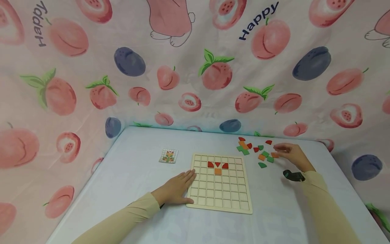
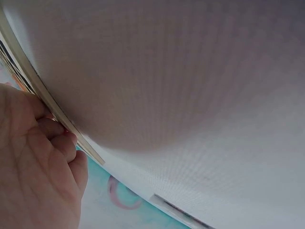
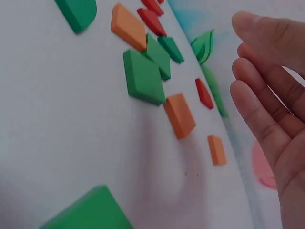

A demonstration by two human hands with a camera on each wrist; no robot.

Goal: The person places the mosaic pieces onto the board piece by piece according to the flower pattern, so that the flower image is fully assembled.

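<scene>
My left hand [image 1: 175, 188] lies with straight fingers on the left edge of a square wooden grid board [image 1: 219, 189]. Three red pieces [image 1: 225, 166] sit in a row in the board's upper cells, with an orange square [image 1: 218, 171] just below the middle one. My right hand [image 1: 292, 156] hovers at the right side of the scattered pieces, near an orange piece [image 1: 275, 155]. In the right wrist view its fingers are loosely bent, the thumb apart from them, and nothing is between them. Green squares [image 3: 143, 78] lie on the table beside an orange square [image 3: 180, 116].
A small card [image 1: 168, 156] with a coloured grid picture lies left of the board. Loose red, orange and green pieces, among them a green quarter-round [image 1: 262, 165], spread over the white table [image 1: 137, 145]. A fruit-print cloth [image 1: 189, 61] hangs behind the table.
</scene>
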